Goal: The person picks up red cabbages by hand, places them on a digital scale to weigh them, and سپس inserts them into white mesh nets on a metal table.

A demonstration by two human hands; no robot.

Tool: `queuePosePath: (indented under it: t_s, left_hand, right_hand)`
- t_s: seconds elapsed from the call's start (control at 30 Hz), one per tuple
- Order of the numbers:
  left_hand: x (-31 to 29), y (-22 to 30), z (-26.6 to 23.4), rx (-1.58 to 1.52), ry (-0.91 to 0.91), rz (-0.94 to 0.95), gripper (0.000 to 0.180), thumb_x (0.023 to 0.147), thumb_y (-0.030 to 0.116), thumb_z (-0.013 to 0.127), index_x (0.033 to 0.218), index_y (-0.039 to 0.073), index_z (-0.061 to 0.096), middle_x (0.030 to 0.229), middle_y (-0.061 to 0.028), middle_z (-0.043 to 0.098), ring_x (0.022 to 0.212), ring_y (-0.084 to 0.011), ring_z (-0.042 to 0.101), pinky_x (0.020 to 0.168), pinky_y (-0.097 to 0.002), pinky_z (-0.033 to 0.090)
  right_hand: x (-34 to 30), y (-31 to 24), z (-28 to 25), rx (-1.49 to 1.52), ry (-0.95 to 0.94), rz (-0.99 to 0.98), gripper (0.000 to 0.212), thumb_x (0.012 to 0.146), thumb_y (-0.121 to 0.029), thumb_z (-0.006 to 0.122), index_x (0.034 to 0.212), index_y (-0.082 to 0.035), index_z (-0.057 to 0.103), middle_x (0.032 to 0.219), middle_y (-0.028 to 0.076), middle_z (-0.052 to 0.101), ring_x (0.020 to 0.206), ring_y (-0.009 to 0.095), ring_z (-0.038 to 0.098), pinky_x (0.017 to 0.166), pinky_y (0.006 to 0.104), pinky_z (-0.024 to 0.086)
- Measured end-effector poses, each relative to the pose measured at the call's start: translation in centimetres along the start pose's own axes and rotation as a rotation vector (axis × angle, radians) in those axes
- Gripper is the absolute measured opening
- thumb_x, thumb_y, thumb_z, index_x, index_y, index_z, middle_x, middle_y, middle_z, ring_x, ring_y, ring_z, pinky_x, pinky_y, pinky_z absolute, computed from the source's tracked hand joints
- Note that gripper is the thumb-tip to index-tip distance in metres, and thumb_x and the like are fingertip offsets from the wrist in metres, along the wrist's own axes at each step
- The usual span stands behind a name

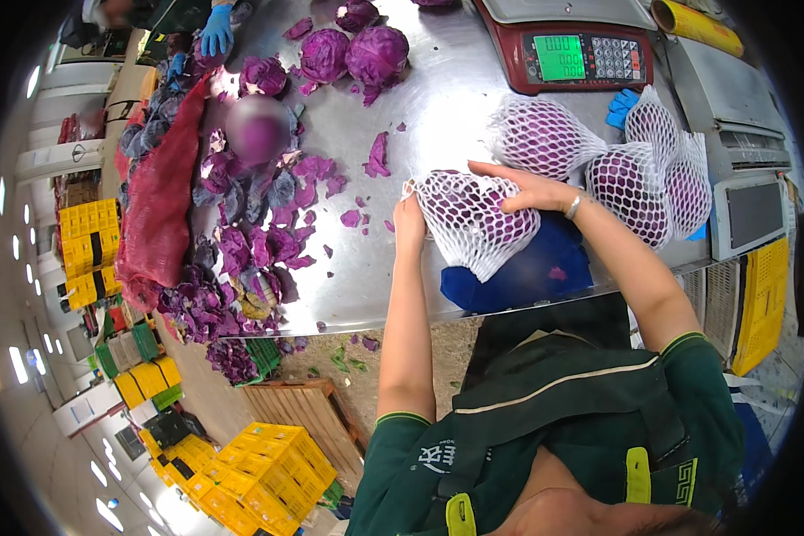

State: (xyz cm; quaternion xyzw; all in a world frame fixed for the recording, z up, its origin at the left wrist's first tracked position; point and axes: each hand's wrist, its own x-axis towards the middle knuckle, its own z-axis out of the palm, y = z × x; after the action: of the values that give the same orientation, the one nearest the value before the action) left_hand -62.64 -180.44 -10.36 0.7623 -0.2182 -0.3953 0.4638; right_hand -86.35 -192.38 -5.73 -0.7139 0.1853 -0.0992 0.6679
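A red cabbage in a white foam net sleeve (473,214) rests at the near edge of the steel table, between my hands. My left hand (409,221) is closed on the gathered left end of the net. My right hand (534,191) curves over the cabbage's right side, its thumb and fingers spread around it. A dark blue cloth (545,268) lies partly beneath the sleeve. Just beyond my right hand sits another netted cabbage (545,136). Several more netted cabbages (630,183) are grouped to the right.
A red scale (567,58) stands at the back right, beside a grey machine (732,89). Bare cabbages (377,55) lie at the back. Loose purple leaves (268,250) and a red mesh sack (163,201) cover the left. A co-worker's blue-gloved hand (216,31) is at far left.
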Motion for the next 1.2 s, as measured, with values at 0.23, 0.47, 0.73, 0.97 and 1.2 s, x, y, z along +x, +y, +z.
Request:
queuePosePath:
  t_s: [0.23,0.47,0.73,0.97,1.2]
  left_hand:
    - [-7.9,12.3,-5.2,-0.127,-0.543,-0.34,0.029,0.094,0.019,0.048,0.086,-0.004,0.064,0.07,-0.0102,0.065,0.05,-0.0126,0.06,0.035,-0.0218,0.041]
    - [-5.9,1.2,1.5,-0.642,-0.901,-0.214,0.027,0.093,0.012,0.053,0.115,-0.001,0.059,0.109,-0.0139,0.065,0.097,-0.019,0.064,0.086,-0.0328,0.053]
    - [2.0,2.9,-7.6,-0.148,-0.029,-0.042,0.024,0.089,0.019,0.059,0.1,-0.002,0.056,0.074,-0.0062,0.061,0.056,-0.0117,0.055,0.048,-0.0256,0.044]
    - [21.4,15.8,-17.3,1.168,0.622,0.631,0.095,0.065,0.041,0.081,0.135,-0.007,0.037,0.135,-0.028,0.043,0.128,-0.0406,0.038,0.109,-0.0439,0.031]
    - [29.0,12.1,-26.2,0.767,0.288,0.373,0.087,0.062,0.033,0.083,0.128,-0.009,0.043,0.12,-0.0236,0.055,0.109,-0.0363,0.054,0.094,-0.0402,0.045]
  right_hand:
    - [-6.1,-1.5,1.7,1.556,-0.319,0.269,0.057,0.08,-0.013,0.056,0.132,0.007,0.044,0.121,0.02,0.06,0.111,0.027,0.059,0.099,0.0386,0.046]
    - [-5.8,-3.1,7.7,1.322,0.003,0.403,0.038,0.1,-0.024,0.039,0.123,0.003,0.054,0.114,0.015,0.065,0.1,0.02,0.065,0.086,0.0331,0.053]
    - [-2.6,-0.3,3.1,0.092,0.182,0.168,0.044,0.095,-0.02,0.043,0.134,0.002,0.046,0.133,0.014,0.053,0.122,0.021,0.05,0.103,0.0291,0.036]
    - [-1.6,-1.3,0.9,-0.47,-0.056,0.275,0.043,0.093,-0.037,0.046,0.131,-0.02,0.053,0.105,0.016,0.065,0.092,0.034,0.063,0.08,0.0407,0.051]
    - [-0.1,-9.0,-4.6,-0.062,-0.21,0.002,0.052,0.092,-0.027,0.057,0.138,-0.009,0.043,0.113,0.018,0.062,0.101,0.032,0.061,0.089,0.039,0.047]
